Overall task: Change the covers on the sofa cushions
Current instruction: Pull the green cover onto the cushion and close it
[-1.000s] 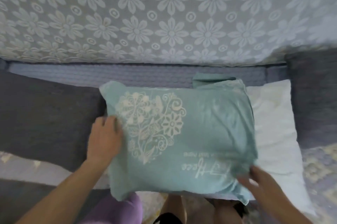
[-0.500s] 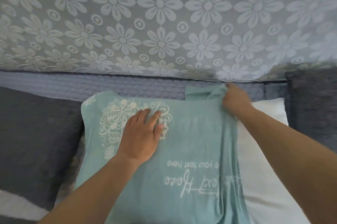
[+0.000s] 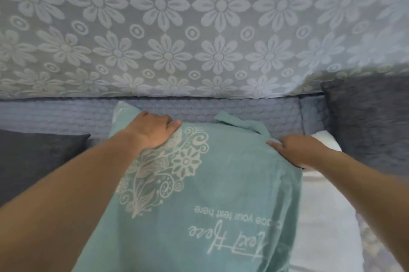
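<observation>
Left hand [image 3: 152,131] shifted; fingertips perhaps hidden.

One teal fabric cushion cover printed with a white floral heart [image 3: 221,183], one bare white cushion [image 3: 321,216], two dark grey textured cushions [image 3: 33,161] [image 3: 371,121], and two hands [image 3: 152,132] [image 3: 294,150].

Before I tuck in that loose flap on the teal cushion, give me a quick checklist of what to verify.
1. Left hand on the teal cushion near its far left corner: ok.
2. Right hand at the far right edge: ok; firmness of its grip: cannot tell.
3. Loose flap sticking up at the far edge, untucked: not ok.
4. Cover filled to the far left corner: ok.
5. Cover closed along its opening: cannot tell.
6. White pillow lying partly under the cushion: not ok.
</observation>
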{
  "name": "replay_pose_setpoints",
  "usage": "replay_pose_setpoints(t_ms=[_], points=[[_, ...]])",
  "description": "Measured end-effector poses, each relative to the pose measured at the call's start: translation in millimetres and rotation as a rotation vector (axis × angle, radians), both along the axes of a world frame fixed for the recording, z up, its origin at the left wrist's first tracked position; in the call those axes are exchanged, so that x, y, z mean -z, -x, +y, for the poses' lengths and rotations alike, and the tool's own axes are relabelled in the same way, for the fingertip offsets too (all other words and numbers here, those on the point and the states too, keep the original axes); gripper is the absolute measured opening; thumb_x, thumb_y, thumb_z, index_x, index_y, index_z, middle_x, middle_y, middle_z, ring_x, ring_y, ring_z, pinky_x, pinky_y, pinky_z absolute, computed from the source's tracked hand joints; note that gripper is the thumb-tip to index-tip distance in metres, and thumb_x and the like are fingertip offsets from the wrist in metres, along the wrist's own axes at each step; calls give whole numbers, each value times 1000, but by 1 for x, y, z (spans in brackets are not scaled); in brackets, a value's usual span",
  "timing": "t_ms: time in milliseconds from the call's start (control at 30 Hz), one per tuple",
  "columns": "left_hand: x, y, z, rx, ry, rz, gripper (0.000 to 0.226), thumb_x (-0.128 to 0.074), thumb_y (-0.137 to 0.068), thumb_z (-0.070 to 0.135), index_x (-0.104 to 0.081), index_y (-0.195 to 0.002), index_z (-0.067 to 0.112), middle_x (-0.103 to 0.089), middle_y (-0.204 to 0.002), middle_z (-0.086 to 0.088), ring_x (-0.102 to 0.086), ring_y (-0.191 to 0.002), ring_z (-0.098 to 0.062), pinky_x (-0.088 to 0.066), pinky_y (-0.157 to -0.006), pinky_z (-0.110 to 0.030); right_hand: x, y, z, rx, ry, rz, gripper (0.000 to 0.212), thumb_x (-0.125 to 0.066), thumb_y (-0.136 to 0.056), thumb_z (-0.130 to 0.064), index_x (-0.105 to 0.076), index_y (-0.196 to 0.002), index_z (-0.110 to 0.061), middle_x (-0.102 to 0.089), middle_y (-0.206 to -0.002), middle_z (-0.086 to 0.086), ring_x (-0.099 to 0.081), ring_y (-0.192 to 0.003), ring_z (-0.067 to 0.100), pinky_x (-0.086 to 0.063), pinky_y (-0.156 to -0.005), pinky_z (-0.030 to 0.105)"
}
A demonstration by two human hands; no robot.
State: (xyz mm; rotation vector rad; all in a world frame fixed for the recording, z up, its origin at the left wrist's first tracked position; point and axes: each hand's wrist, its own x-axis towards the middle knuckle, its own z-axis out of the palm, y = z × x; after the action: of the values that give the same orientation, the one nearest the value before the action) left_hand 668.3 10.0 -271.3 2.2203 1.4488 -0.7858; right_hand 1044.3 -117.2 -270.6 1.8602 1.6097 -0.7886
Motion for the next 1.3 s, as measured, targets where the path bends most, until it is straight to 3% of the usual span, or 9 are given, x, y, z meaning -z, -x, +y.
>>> replay_pose_setpoints(t_ms=[267, 400, 533, 733, 800, 867, 933, 1100, 1300], points=[[-121, 25, -66, -23, -218, -224, 65, -22, -99, 68, -64, -79, 23, -73, -89, -7, -67, -88, -30, -48, -80, -37, -131, 11, -51, 81, -355, 164, 71, -9, -83, -82, -51, -71, -26, -71, -89, 13, -65, -90, 37, -47, -73, 40], [-248, 46, -55, -123, -397, -491, 63, -38, -90, 77, -54, -64, 22, -55, -57, 8, -54, -58, -18, -43, -59, -36, -250, 12, -37, 40, -801, 175, 43, -48, -100, -48, -51, -65, -23, -66, -70, 17, -65, -70, 40, -46, -60, 40], [-289, 83, -80, 22, -440, -524, 68, -41, -78, 82, -55, -59, 19, -50, -43, 3, -52, -43, -13, -37, -47, -30, -296, 32, -67, -8, -983, 209, 47, -28, -101, -54, -39, -66, -25, -53, -51, 2, -55, -48, 30, -30, -50, 31], [-167, 109, -217, 25, 161, -306, 61, -27, -72, 88, -47, -73, 30, -56, -72, 9, -57, -74, -12, -35, -59, -16, -150, 74, -218, 191, -182, 331, 79, 7, -74, -91, -45, -86, -33, -54, -81, -12, -56, -78, 11, -45, -73, 31], [-135, 96, -248, -191, 238, -370, 34, -35, -79, 67, -51, -77, 37, -54, -73, 11, -53, -74, -8, -48, -72, -24, -129, 81, -245, 465, -134, 424, 59, -27, -80, -89, -49, -81, -35, -57, -78, -15, -52, -74, 9, -48, -78, 37], [-115, 80, -253, -401, 124, -475, 17, -44, -88, 50, -60, -91, 44, -61, -88, 11, -59, -86, -9, -50, -85, -34, -126, 82, -235, 692, -212, 361, 31, -59, -95, -48, -52, -73, -27, -59, -69, -9, -56, -71, 14, -51, -78, 41], [-96, 66, -247, -458, -5, -514, 34, -47, -89, 40, -67, -117, 34, -62, -114, 4, -58, -108, -17, -43, -102, -33, -129, 87, -203, 805, -295, 358, 12, -59, -96, -37, -58, -89, -28, -66, -93, -8, -63, -86, 17, -52, -83, 41], [-63, 30, -215, -285, -288, -355, 57, -40, -88, 43, -59, -138, 23, -57, -129, -17, -55, -117, -40, -43, -105, -45, -107, 125, -99, 1077, -290, 472, 94, -68, -86, -54, -18, -157, -17, -36, -153, 13, -44, -136, 35, -39, -110, 45], [-53, -4, -219, -244, -314, -272, 56, -41, -96, 49, -45, -149, 34, -39, -157, -15, -35, -144, -41, -36, -115, -55, -74, 121, -87, 659, -302, 175, 30, -42, -103, -24, -46, -130, -10, -64, -115, 22, -63, -107, 41, -50, -89, 43]])
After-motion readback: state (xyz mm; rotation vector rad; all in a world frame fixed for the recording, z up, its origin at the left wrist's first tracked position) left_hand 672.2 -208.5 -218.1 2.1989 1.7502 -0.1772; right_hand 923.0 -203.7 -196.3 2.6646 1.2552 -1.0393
